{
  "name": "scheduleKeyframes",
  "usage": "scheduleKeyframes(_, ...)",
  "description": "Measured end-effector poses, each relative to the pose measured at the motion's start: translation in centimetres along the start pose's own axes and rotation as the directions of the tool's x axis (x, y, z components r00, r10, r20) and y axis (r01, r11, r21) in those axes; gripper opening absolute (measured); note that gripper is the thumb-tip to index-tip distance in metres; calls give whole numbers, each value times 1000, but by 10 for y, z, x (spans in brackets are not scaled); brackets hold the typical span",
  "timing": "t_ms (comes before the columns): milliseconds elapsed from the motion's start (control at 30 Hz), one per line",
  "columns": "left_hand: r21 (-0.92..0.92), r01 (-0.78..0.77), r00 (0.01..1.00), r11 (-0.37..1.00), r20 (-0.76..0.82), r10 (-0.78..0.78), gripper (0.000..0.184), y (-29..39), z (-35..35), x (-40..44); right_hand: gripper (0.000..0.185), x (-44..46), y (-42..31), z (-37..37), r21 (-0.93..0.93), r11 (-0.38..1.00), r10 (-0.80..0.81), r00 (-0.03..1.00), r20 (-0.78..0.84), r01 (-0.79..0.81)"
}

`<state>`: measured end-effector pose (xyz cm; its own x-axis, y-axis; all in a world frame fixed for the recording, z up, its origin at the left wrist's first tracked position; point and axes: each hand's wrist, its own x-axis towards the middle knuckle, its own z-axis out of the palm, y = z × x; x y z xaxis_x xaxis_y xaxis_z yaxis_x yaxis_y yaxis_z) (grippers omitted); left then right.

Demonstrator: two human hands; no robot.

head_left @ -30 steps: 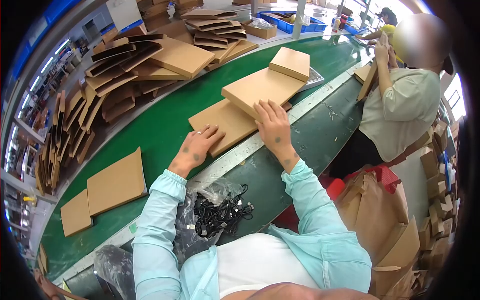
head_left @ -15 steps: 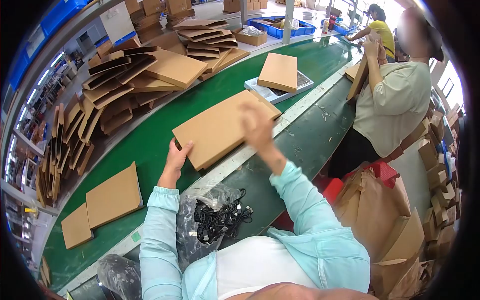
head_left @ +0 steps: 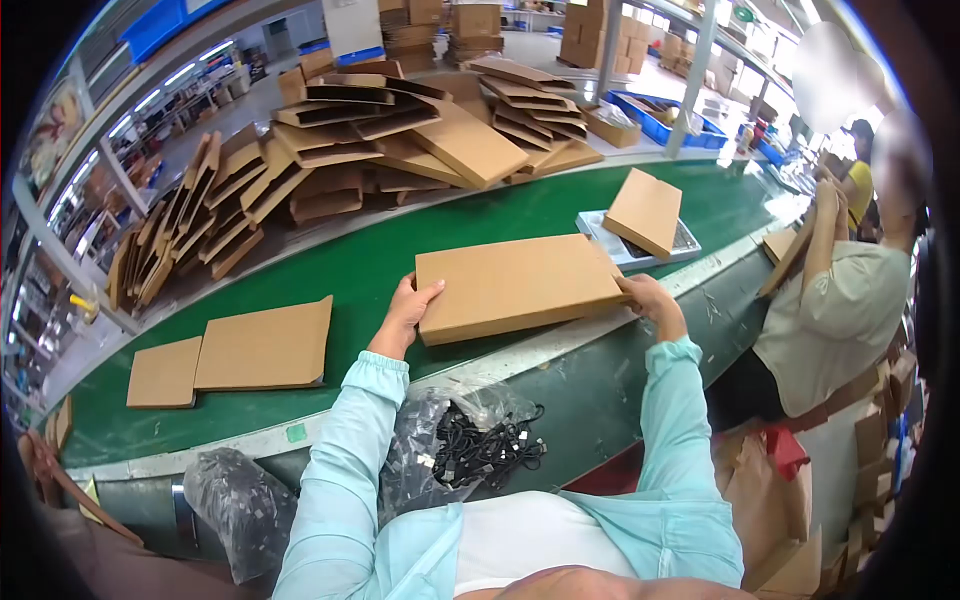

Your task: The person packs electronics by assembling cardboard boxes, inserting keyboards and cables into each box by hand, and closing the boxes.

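A long flat cardboard box (head_left: 515,285), lid down, lies across the green conveyor belt (head_left: 365,255) in front of me. My left hand (head_left: 404,312) grips its left end, thumb on top and fingers at the edge. At the right end, my right hand (head_left: 655,300) has its fingers closed around the box's corner. Just below the box, a clear plastic bag (head_left: 402,450) sits open with a tangle of black cables (head_left: 480,450) in it. Beyond the right end, a smaller cardboard box (head_left: 645,212) rests on a pale blue tray (head_left: 595,222).
Two flat cardboard boxes (head_left: 265,345) lie on the belt at left. Open cartons (head_left: 400,120) are heaped behind it. A second plastic bag (head_left: 240,505) stands front left. To the right a co-worker (head_left: 840,310) holds cardboard; another person's arm shows at far left.
My right hand has come down from above the box onto its right end. The box now lies more level across the view, and my view has turned to the left.
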<state>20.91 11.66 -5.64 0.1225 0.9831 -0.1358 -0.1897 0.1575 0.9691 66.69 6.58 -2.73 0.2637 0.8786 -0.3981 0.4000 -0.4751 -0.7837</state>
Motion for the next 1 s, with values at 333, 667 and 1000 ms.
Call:
scheduleKeyframes(333,-620,-65,959,782,177,220,52,40,-15,-22,34,-41,32,-1,850,497,-533,834,140,175)
scheduleKeyframes(667,682,-357,909,638,96,406,17,-33,-28,5,26,-95,-180,154,937,350,-631,733,254,-24)
scheduleKeyframes(1000,688,-372,858,623,-1,514,16,-35,-38,-3,34,-80,-423,369,929,350,-629,765,138,120)
